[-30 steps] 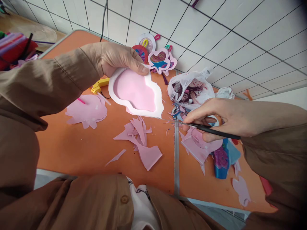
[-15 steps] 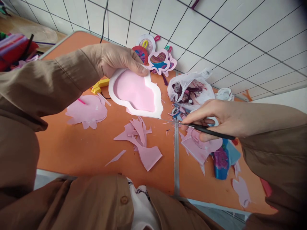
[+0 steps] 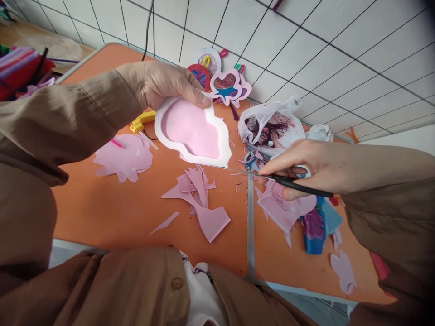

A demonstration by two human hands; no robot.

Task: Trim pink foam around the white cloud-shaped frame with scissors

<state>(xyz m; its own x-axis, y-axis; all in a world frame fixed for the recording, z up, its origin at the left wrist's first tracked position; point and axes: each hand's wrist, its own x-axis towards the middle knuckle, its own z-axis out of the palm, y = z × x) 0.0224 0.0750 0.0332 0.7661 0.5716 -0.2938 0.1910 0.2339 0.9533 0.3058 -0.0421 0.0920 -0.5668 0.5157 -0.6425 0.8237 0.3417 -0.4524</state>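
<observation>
Pinching foam shape (image 3: 192,131), left hand (image 3: 163,83); tool (image 3: 299,185), right hand (image 3: 306,165).

We barely moved: our right hand (image 3: 306,168) edged slightly left, and the thin black-handled metal tool's (image 3: 299,185) rear end followed.

Black tool (image 3: 319,192) partly under right hand (image 3: 306,165), striped bundle (image 3: 18,68) cut off left

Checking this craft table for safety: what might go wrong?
The scissors in the right hand point at the white rim of the pink foam shape; a slip might gouge it. The left hand pinches only the shape's far edge, so it may twist. A yellow glue gun, possibly hot, lies near that wrist.
</observation>
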